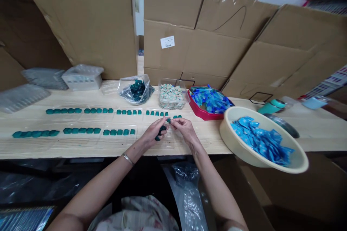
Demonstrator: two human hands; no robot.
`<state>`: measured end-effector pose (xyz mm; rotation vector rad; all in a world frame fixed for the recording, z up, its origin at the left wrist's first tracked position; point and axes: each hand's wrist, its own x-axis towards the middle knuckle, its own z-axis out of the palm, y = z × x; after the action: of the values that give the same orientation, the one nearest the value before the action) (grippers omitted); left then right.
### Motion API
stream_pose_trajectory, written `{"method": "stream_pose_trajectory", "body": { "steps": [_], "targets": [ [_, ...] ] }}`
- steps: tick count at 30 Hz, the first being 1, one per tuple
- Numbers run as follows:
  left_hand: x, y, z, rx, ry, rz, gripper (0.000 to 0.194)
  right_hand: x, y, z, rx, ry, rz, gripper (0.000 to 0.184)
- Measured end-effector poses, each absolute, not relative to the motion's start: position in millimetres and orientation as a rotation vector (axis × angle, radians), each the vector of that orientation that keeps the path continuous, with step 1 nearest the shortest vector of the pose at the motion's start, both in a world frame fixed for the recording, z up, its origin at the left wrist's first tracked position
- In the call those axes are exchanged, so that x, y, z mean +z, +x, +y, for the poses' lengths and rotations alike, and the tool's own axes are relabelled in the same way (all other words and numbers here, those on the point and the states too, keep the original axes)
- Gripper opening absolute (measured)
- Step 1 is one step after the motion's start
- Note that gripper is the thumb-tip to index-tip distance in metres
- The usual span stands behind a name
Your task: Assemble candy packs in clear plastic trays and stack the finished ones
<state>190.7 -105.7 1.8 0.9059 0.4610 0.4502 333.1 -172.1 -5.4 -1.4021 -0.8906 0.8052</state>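
Two hands work close together: the left hand [153, 131] curls its fingers around dark teal pieces [162, 128], while the right hand [184, 127] pinches a small teal piece [168, 120] between its fingers; rows of teal pieces [93, 110] lie just ahead on the pale wood surface [206, 140].

You see bright, even indoor light with only faint, soft shadows; glare glints on the plastic bag [127, 94]; wide-angle distortion bows the cardboard sheets [217, 43] near the edges; the lower foreground falls dim.

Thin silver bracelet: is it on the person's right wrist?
No, the thin silver bracelet is on the wrist of the left hand; the wrist of the right hand is bare.
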Motion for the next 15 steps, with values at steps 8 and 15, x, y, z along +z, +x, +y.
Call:
{"method": "stream_pose_trajectory", "body": {
  "steps": [8, 15],
  "targets": [
    [-0.3, 195.7, -114.0, 0.542, 1.106, 0.463, 0.032, -5.9, 324.9, -183.2, 0.814, -1.248, -0.767, 0.030],
    [2.0, 198.2, -121.5, 0.548, 1.215, 0.459, 0.030, 6.3, 325.9, -202.7, 0.452, -1.442, -1.031, 0.021]
  ]
}}
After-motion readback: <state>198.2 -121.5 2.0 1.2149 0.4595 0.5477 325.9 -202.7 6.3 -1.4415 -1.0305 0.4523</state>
